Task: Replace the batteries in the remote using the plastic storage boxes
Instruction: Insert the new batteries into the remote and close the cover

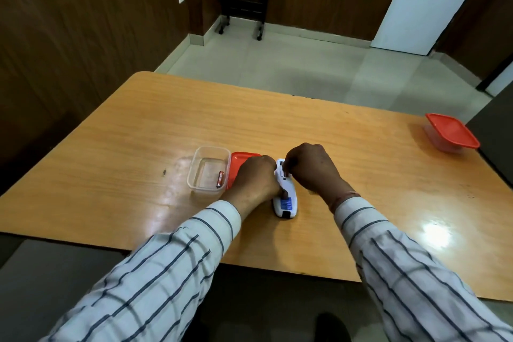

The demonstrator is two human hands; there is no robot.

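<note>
White moulded plastic makes up the slim remote control [286, 194], which lies back-up on the orange-brown wooden table [361, 153] at lower centre of the frame. Its long axis runs nearly straight up and down the picture, tilted slightly, with the blue-labelled end toward the bottom edge and the battery bay toward the top. It looks light, rigid and smooth, so it could skate on the glossy tabletop; gripping its long side edges seems safest.

Clamped along the remote's left flank, the left hand [256, 179] steadies it. Curled over the upper end, the right hand [311, 169] has its fingertips pinched at the bay; whether they hold a battery I cannot tell.

Left of the hands sits an open clear plastic storage box [194, 175] with one small red-and-dark cylindrical battery [220, 179] inside, its red lid [236, 164] alongside. A second, red-lidded box [451, 133] stands at the right edge.
</note>
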